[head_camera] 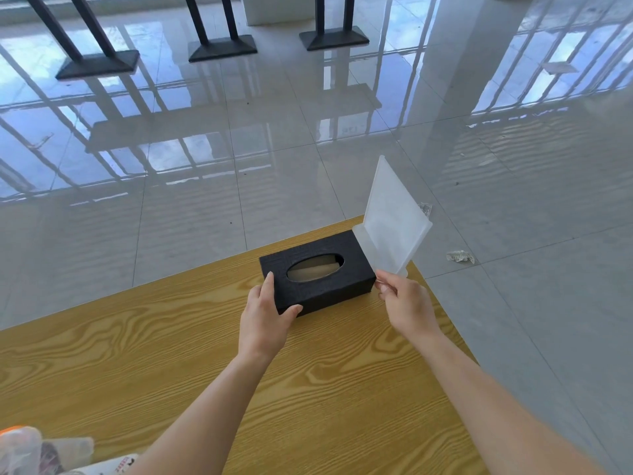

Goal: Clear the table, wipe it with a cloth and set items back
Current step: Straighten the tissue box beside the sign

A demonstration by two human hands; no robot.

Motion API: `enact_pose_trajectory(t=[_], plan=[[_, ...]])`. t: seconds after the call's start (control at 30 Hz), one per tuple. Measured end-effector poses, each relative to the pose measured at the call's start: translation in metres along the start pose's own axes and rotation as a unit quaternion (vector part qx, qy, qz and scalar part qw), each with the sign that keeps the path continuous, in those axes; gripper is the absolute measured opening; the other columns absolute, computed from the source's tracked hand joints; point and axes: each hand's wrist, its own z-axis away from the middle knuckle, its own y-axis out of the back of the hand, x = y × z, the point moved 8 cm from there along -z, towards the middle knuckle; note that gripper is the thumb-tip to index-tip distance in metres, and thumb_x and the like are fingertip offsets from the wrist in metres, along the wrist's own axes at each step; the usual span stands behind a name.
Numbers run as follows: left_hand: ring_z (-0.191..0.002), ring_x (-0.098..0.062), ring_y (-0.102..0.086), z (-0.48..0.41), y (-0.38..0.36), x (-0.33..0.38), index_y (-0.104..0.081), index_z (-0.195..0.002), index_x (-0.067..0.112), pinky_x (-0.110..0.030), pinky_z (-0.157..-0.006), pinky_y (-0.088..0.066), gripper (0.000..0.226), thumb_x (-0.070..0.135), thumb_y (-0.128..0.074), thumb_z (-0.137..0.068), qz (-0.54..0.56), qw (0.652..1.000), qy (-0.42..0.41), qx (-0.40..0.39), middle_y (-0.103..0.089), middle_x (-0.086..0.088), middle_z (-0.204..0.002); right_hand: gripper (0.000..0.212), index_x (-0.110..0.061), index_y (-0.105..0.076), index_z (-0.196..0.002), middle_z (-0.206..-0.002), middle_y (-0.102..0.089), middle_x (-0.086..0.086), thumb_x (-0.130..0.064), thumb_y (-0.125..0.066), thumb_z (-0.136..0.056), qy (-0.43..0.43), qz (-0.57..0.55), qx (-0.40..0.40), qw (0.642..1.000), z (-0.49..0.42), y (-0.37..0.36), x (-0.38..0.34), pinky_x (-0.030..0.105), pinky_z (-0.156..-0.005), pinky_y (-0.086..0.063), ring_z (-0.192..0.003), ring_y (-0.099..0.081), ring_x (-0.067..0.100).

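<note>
A black tissue box [318,269] with an oval opening lies near the far right corner of the yellow wood-grain table [171,354]. My left hand [265,313] grips the box's near left end, thumb on the front side and fingers along the end. My right hand [407,303] pinches the lower corner of a frosted clear acrylic sign holder [394,221], which stands tilted at the table's right edge, right of the box.
A clear plastic bag with some items [37,454] shows at the bottom left corner. Beyond the table is a glossy tiled floor [239,149] with black stand bases [222,49] at the back and crumpled paper scraps [460,257] to the right.
</note>
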Motion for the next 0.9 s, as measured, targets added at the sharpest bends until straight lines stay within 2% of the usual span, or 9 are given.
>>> enact_pose_trajectory(t=[0.1, 0.2, 0.33, 0.47, 0.57, 0.7, 0.83, 0.9], plan=[[-0.126, -0.021, -0.047, -0.001, 0.0, 0.001, -0.021, -0.155, 0.017, -0.027, -0.096, -0.039, 0.086, 0.037, -0.071, -0.088, -0.007, 1.0, 0.002, -0.001, -0.046, -0.006, -0.142, 0.038, -0.018, -0.053, -0.139, -0.13, -0.064, 0.004, -0.014, -0.048, -0.101, 0.0, 0.005, -0.002, 1.0, -0.003, -0.001, -0.002, 0.031, -0.095, -0.054, -0.115, -0.063, 0.019], [-0.126, -0.021, -0.047, -0.002, 0.001, 0.002, -0.02, -0.155, 0.017, -0.029, -0.097, -0.04, 0.086, 0.036, -0.071, -0.088, -0.008, 1.0, 0.003, -0.001, -0.046, -0.006, -0.141, 0.036, -0.017, -0.056, -0.136, -0.124, -0.067, 0.004, -0.013, -0.048, -0.101, -0.002, 0.007, 0.001, 1.0, -0.004, 0.001, -0.004, 0.025, -0.086, -0.055, -0.107, -0.066, 0.019], [-0.127, -0.021, -0.047, -0.002, 0.001, 0.001, -0.021, -0.155, 0.018, -0.03, -0.099, -0.04, 0.086, 0.036, -0.071, -0.088, -0.008, 1.0, 0.005, -0.003, -0.046, -0.005, -0.141, 0.03, -0.013, -0.064, -0.125, -0.112, -0.071, 0.008, -0.009, -0.047, -0.101, -0.009, -0.006, 0.001, 1.0, -0.002, 0.003, -0.006, 0.032, -0.083, -0.059, -0.097, -0.068, 0.019], [-0.129, -0.021, -0.046, -0.001, 0.001, 0.001, -0.02, -0.155, 0.018, -0.033, -0.102, -0.041, 0.086, 0.036, -0.071, -0.088, -0.009, 1.0, 0.004, -0.004, -0.046, -0.006, -0.143, 0.035, -0.016, -0.058, -0.134, -0.121, -0.068, 0.002, -0.009, -0.047, -0.101, -0.009, -0.009, -0.006, 1.0, -0.002, 0.003, -0.006, 0.013, -0.071, -0.051, -0.101, -0.067, 0.014], [-0.129, -0.022, -0.046, 0.0, 0.002, 0.001, -0.021, -0.155, 0.018, -0.034, -0.103, -0.041, 0.085, 0.035, -0.071, -0.088, -0.008, 1.0, 0.003, -0.004, -0.046, -0.006, -0.143, 0.034, -0.016, -0.059, -0.133, -0.121, -0.068, 0.002, -0.01, -0.048, -0.101, -0.012, -0.01, -0.009, 1.0, -0.002, 0.003, -0.007, 0.012, -0.073, -0.049, -0.103, -0.066, 0.014], [-0.13, -0.022, -0.045, 0.001, 0.002, 0.003, -0.02, -0.155, 0.019, -0.032, -0.102, -0.039, 0.085, 0.036, -0.07, -0.089, -0.007, 1.0, 0.004, -0.01, -0.044, -0.006, -0.145, 0.032, -0.015, -0.061, -0.13, -0.118, -0.069, 0.004, -0.009, -0.047, -0.101, -0.008, 0.0, -0.009, 1.0, 0.001, 0.005, -0.012, 0.012, -0.069, -0.048, -0.101, -0.067, 0.016], [-0.133, -0.022, -0.043, 0.001, 0.005, 0.006, -0.019, -0.155, 0.02, -0.032, -0.102, -0.039, 0.083, 0.04, -0.067, -0.09, -0.008, 1.0, 0.004, -0.016, -0.04, -0.006, -0.149, 0.036, -0.015, -0.057, -0.136, -0.126, -0.066, 0.004, -0.011, -0.047, -0.101, -0.013, 0.02, -0.011, 1.0, 0.0, 0.006, -0.014, 0.013, -0.082, -0.044, -0.113, -0.063, 0.018], [-0.133, -0.022, -0.043, 0.002, 0.008, 0.007, -0.018, -0.155, 0.021, -0.031, -0.099, -0.039, 0.081, 0.042, -0.064, -0.091, -0.016, 1.0, 0.003, -0.017, -0.038, -0.006, -0.151, 0.036, -0.014, -0.056, -0.136, -0.126, -0.066, 0.005, -0.011, -0.047, -0.101, -0.012, 0.031, -0.013, 0.999, 0.001, 0.007, -0.018, 0.012, -0.083, -0.042, -0.115, -0.06, 0.017]])
